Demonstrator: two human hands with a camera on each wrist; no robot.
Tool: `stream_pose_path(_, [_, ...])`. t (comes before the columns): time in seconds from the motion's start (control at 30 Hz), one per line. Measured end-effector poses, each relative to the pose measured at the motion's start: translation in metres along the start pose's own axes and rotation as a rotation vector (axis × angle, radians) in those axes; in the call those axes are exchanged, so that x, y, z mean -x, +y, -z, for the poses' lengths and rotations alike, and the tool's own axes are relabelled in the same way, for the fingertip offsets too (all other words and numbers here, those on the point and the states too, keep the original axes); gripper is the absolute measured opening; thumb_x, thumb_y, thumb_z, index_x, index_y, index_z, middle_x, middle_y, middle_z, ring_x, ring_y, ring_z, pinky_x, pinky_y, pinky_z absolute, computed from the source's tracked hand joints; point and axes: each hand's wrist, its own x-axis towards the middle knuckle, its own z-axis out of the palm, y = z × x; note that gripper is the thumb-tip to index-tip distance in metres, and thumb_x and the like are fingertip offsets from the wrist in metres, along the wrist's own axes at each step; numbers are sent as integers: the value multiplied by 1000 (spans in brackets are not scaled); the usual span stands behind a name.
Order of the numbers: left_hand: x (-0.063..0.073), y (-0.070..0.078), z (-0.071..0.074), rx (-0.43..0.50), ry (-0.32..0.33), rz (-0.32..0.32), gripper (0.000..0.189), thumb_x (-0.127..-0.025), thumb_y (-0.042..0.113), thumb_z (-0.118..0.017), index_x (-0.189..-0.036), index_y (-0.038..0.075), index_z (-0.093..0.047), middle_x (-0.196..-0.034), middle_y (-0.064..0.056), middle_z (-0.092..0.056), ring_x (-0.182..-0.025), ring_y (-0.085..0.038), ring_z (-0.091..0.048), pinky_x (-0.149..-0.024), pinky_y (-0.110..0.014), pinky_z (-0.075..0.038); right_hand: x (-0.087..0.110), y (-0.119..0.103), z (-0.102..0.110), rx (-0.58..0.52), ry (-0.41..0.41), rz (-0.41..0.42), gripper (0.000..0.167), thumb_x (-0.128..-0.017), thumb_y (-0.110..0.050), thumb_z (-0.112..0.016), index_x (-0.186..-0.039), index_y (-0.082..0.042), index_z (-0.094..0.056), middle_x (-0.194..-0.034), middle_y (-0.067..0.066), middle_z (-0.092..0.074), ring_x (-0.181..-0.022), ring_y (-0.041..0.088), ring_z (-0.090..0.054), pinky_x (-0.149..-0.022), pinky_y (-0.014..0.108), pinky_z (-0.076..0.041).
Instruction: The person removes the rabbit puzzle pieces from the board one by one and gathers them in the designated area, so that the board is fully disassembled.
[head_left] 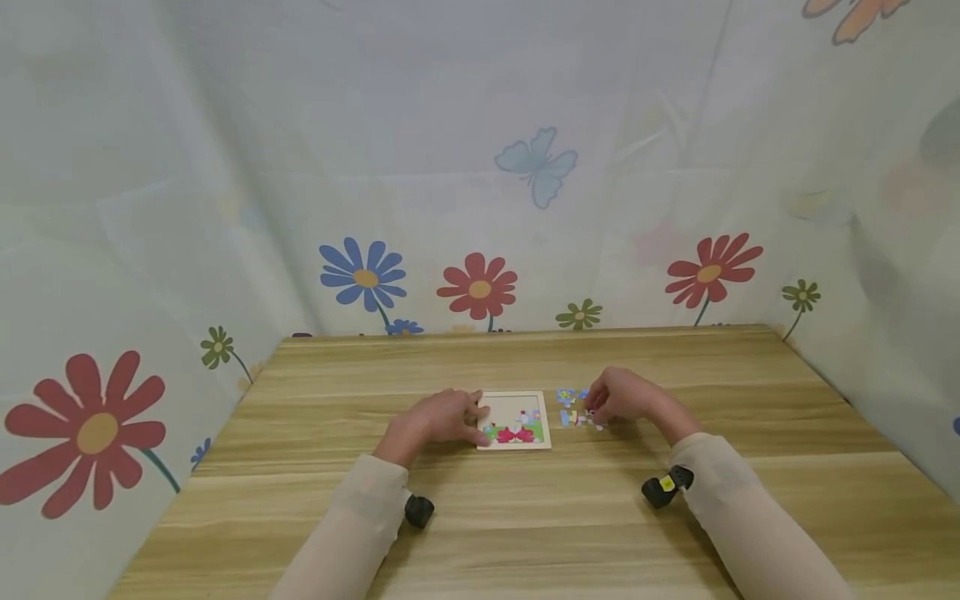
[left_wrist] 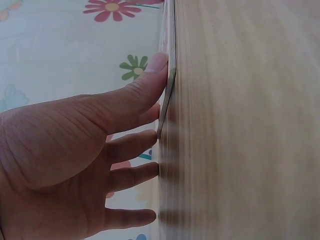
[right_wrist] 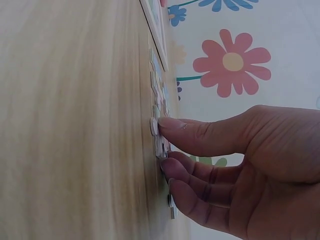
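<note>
A square wooden puzzle tray (head_left: 547, 421) lies on the table, with joined pieces (head_left: 517, 435) along its bottom and right side and bare wood at its upper left. My left hand (head_left: 438, 417) rests at the tray's left side, thumb on the near left corner and fingers spread along the edge. To the right of the tray lie several loose jigsaw pieces (head_left: 566, 397). Over these, my right hand (head_left: 628, 394) pinches a jigsaw piece (right_wrist: 161, 145) between thumb and fingertips, low at the tabletop. The fingers partly hide that piece.
The wood-grain table (head_left: 480, 525) reaches back to a white flowered curtain (head_left: 420, 167), which also hangs at both sides. A small black wrist camera (head_left: 418, 510) sits on the left sleeve, another camera (head_left: 666, 487) on the right.
</note>
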Motion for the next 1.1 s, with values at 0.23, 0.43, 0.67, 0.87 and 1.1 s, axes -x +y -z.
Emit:
stream_pose_path(0.23, [1,1,1,3,1,-2,64,-86,41,-77,-140,14,-59,-156,-9,-40,-144,-33,-35,-116,-46,-31,-1,1,1,25,7,4,14,-83,0,-78,-97,-1,-76,-87,2,-71,-77,14,-62,-71,31,-54])
stream_pose_path(0.43, [1,1,2,8,2,0,64,-86,41,-77,-140,14,-59,-156,-9,-40,-144,-33,-35,-116,-45,-30,0,2,1,15,11,7,15,-82,0,-78,-97,-1,-75,-86,2,-70,-76,14,-62,-70,30,-54])
stream_pose_path(0.67, [0,0,0,21,-2,4,65,-84,41,-79,-140,14,-59,-156,-8,-41,-144,-32,-36,-115,-45,-32,4,-11,8,47,105,36,17,-87,-10,-77,-103,-3,-76,-96,8,-69,-87,21,-62,-75,38,-53])
stream_pose_path(0.87, [0,-1,1,1,-2,-8,64,-85,42,-77,-140,13,-60,-156,-9,-40,-143,-33,-37,-115,-45,-32,-3,-42,-1,42,71,149,23,-90,-9,-74,-110,2,-73,-103,13,-70,-97,26,-64,-83,42,-54])
stream_pose_path(1.1, [-1,-1,1,-14,-8,-6,65,-86,44,-77,-140,14,-59,-156,-9,-40,-143,-33,-37,-115,-46,-32,-28,-73,-25,90,0,131,27,-89,-9,-76,-114,0,-72,-107,11,-69,-101,26,-63,-91,43,-52])
